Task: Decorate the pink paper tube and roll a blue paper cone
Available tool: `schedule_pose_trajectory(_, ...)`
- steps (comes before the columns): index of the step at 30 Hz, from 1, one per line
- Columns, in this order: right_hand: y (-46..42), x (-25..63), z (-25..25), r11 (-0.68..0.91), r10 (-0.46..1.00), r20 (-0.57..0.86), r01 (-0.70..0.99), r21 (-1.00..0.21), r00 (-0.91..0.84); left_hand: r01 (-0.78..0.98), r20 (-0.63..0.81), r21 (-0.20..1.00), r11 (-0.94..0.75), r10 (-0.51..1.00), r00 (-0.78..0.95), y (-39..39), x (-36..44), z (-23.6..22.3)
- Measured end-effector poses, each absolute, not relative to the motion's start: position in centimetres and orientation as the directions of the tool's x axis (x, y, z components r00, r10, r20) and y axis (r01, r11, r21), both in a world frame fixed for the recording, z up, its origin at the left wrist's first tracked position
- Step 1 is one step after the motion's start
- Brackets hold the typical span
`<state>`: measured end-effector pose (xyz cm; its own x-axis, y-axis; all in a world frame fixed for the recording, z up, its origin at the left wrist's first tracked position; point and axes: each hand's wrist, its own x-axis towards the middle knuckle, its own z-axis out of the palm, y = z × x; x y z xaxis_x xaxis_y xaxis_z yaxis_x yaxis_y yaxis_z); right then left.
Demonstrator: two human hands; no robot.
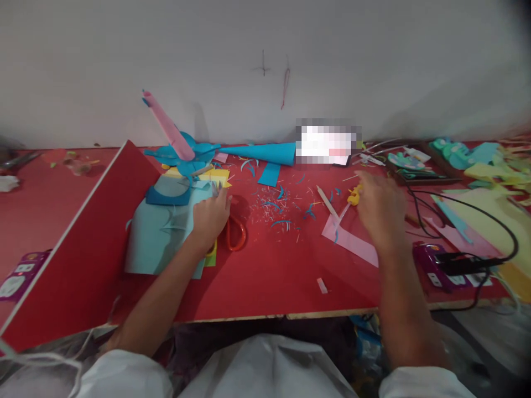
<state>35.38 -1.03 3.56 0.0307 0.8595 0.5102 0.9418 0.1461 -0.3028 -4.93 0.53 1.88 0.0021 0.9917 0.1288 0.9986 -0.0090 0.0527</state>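
Note:
My left hand (211, 214) lies over pale blue paper sheets (155, 243), its fingers curled downward. Small dark tips show just past them, too unclear to name. Beside that hand on the table is a red-orange scissors handle (236, 235); the blades are hidden. My right hand (379, 207), slightly blurred, is closed at a small yellow object (354, 195) with a thin pale stem pointing down to the left. What its fingers grip is mostly hidden. Below the stem rest a pink paper strip (352, 243) and a pale pencil-like stick (327, 202).
Blue and white paper scraps (274, 205) litter the middle. At the back stand a blue paper cone (261, 152) and a pink paper tube (168, 124) on blue petals. A red board (91, 237) leans left. A black cable (477, 202) loops near a purple box (440, 265) at right.

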Motion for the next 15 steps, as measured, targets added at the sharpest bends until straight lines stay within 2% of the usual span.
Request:
schedule_pose_trajectory(2,-0.6,31.7,4.3,0.277,0.850,0.505,0.942,-0.192,-0.147,1.000,0.109,-0.011,0.012,0.994,-0.011,0.2,-4.9,2.5)
schedule_pose_trajectory(4,-0.7,27.9,4.2,0.471,0.801,0.472,0.874,-0.118,-0.368,0.999,0.090,-0.038,0.017,0.996,-0.014,-0.1,-4.7,3.0)
schedule_pose_trajectory(6,-1.3,24.4,3.6,0.708,0.671,0.396,0.700,-0.092,-0.626,0.999,0.073,-0.046,0.009,0.997,-0.006,-0.3,-4.6,3.2)
schedule_pose_trajectory(7,-1.8,22.7,3.2,0.815,0.561,0.350,0.574,-0.077,-0.750,0.999,0.075,-0.043,0.002,0.997,0.001,-0.3,-4.6,3.3)
schedule_pose_trajectory(8,-2.4,21.2,2.7,0.877,0.471,0.318,0.476,-0.067,-0.823,0.999,0.086,-0.036,0.001,0.996,0.003,-0.2,-4.7,3.3)
schedule_pose_trajectory(11,-3.9,17.5,1.5,0.947,0.319,0.272,0.317,-0.053,-0.908,0.999,0.120,-0.015,0.032,0.992,-0.030,0.4,-5.7,3.0)
schedule_pose_trajectory(15,-4.7,15.0,1.2,0.935,0.336,0.229,0.353,0.040,-0.914,0.993,0.120,0.009,0.117,0.986,-0.117,1.6,-7.7,2.2)
